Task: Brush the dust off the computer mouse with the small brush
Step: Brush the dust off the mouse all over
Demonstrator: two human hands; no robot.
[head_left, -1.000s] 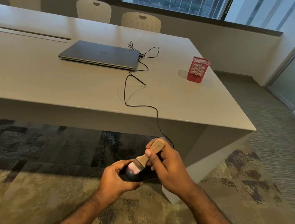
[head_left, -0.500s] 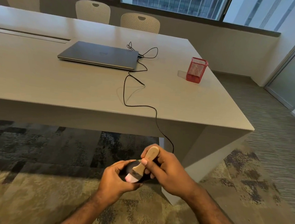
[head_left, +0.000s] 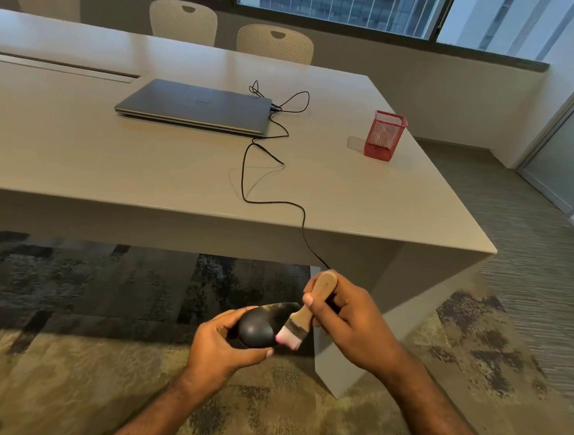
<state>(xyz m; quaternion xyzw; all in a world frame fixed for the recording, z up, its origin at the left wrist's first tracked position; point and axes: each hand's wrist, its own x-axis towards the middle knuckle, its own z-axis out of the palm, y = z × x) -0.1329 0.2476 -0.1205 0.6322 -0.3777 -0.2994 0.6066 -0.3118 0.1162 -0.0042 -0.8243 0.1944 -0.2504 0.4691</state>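
A black computer mouse (head_left: 259,325) is held below the table's front edge, cupped from underneath by my left hand (head_left: 220,346). Its black cable (head_left: 246,193) runs up over the table edge to the laptop. My right hand (head_left: 349,321) grips the wooden handle of a small brush (head_left: 305,313). The brush's pale pink bristles touch the right side of the mouse, and its handle tilts up and to the right.
A closed grey laptop (head_left: 198,105) lies on the beige table (head_left: 77,152). A red mesh pen holder (head_left: 384,135) stands near the table's right edge. Three pale chairs (head_left: 275,43) line the far side. Patterned carpet lies below my hands.
The brush has swept from the left part of the mouse top across to its right side. My left hand has turned the mouse slightly, showing more of its rounded back.
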